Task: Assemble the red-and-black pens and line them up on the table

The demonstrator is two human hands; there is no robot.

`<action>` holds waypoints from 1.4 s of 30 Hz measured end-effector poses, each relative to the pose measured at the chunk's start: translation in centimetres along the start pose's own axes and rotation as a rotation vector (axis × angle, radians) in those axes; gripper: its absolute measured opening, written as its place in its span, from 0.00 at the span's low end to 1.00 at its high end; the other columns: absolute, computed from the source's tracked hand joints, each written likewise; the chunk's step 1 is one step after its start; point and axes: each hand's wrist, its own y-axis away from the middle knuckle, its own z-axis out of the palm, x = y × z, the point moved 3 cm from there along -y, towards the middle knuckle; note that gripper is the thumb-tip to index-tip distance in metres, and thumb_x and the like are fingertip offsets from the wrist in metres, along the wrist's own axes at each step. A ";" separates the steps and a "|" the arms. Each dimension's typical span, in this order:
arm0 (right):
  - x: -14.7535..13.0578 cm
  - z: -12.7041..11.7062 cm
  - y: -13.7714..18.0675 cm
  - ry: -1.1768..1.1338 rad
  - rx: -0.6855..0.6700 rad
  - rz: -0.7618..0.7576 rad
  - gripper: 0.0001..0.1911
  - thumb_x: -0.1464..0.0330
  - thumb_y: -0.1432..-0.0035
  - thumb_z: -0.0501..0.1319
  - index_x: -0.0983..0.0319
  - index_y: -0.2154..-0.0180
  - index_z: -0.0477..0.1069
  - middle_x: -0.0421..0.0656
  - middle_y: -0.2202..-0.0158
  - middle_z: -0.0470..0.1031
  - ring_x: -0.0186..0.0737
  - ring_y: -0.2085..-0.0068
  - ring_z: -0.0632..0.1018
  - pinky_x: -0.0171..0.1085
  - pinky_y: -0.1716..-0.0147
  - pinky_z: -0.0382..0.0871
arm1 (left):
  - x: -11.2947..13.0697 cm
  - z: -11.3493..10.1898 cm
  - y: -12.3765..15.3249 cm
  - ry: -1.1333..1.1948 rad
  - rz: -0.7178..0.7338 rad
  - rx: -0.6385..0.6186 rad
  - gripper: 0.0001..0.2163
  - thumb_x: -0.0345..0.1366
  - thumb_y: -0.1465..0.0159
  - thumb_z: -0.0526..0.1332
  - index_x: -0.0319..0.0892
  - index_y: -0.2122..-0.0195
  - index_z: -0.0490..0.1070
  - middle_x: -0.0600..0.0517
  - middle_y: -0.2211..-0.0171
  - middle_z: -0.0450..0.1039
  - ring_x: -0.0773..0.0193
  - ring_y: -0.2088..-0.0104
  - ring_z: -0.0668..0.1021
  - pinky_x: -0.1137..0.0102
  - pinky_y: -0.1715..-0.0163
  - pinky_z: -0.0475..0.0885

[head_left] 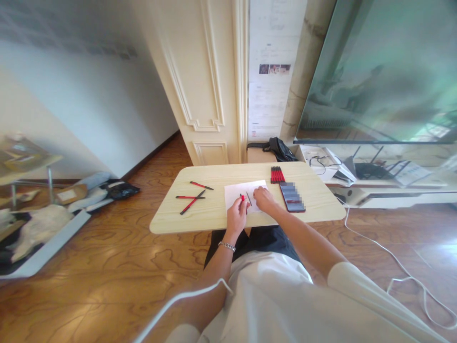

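Observation:
A white sheet of paper [238,192] lies on a small pale wooden table [214,214]. My left hand [237,214] rests on the paper, closed on a small red pen part [243,197]. My right hand [263,198] is closed beside it, pinching a thin dark rod [249,198], seemingly a pen refill. A chain bracelet sits on my left wrist. Three loose red and black pens [191,197] lie on the table to the left. A bundle of red and black pens [277,175] lies at the far right, next to a phone [292,196].
A black bag [277,148] sits behind the table by a cream door. A glass TV stand with a router [371,169] is to the right, and a white cable [392,257] trails over the wooden floor. Clutter and a mat [46,224] lie at left.

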 end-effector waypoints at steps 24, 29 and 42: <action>-2.6 -6.2 2.7 -0.540 0.196 -0.323 0.11 0.75 0.42 0.56 0.63 0.63 0.77 0.45 0.61 0.77 0.37 0.58 0.75 0.32 0.56 0.64 | 0.5 0.3 0.2 0.005 0.032 -0.052 0.20 0.49 0.35 0.52 0.41 0.51 0.71 0.47 0.63 0.78 0.60 0.62 0.79 0.68 0.61 0.73; -3.2 -6.6 2.9 -0.401 0.151 -0.412 0.12 0.76 0.42 0.55 0.64 0.64 0.77 0.46 0.62 0.77 0.37 0.59 0.75 0.32 0.57 0.64 | 1.0 0.2 0.2 -0.060 0.069 -0.098 0.19 0.48 0.34 0.51 0.41 0.52 0.72 0.47 0.62 0.78 0.59 0.62 0.78 0.67 0.61 0.72; -3.8 -8.3 2.6 -0.343 0.004 -0.374 0.11 0.75 0.43 0.58 0.60 0.65 0.79 0.42 0.62 0.79 0.38 0.59 0.76 0.32 0.56 0.64 | 1.9 0.0 0.4 -0.066 0.097 -0.086 0.18 0.48 0.34 0.51 0.43 0.56 0.73 0.48 0.64 0.77 0.59 0.64 0.77 0.67 0.61 0.71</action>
